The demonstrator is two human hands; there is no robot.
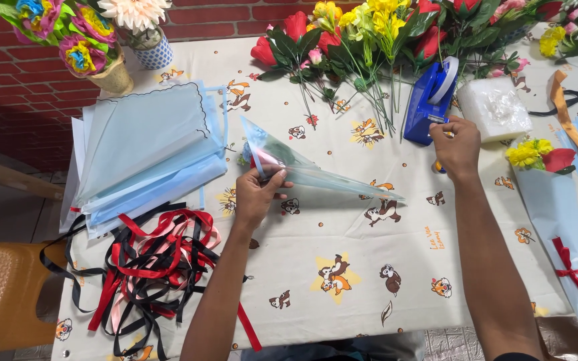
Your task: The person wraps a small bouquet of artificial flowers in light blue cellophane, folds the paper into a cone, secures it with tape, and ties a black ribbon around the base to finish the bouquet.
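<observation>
Here the left hand (257, 194) is closed around the wide end of a pale blue translucent paper cone (302, 167), which lies almost flat over the bench (342, 301), a table covered with a cream cloth printed with small cartoon squirrels. The thumb and fingers pinch the cone's edge, and something pink shows inside it close to the fingers; the narrow tip points away toward the right hand's side. The right hand (458, 144) is well apart from the left one and rests against a blue plastic tape dispenser (431, 100), with its fingers bent at the dispenser's lower end; I cannot tell if they pinch a piece of tape. Just beyond the right hand lies a white block wrapped in clear film (496, 107), and beyond the dispenser a heap of artificial flowers, red, yellow and pink with green stems (369, 33). On the outer side of the right hand lies a finished small bouquet in pale blue paper tied with a red ribbon (556, 200). On the outer side of the left hand is a stack of pale blue and white wrapping sheets (142, 147), and nearer to the person than this hand a tangled pile of red, black and pink ribbons (148, 261).
</observation>
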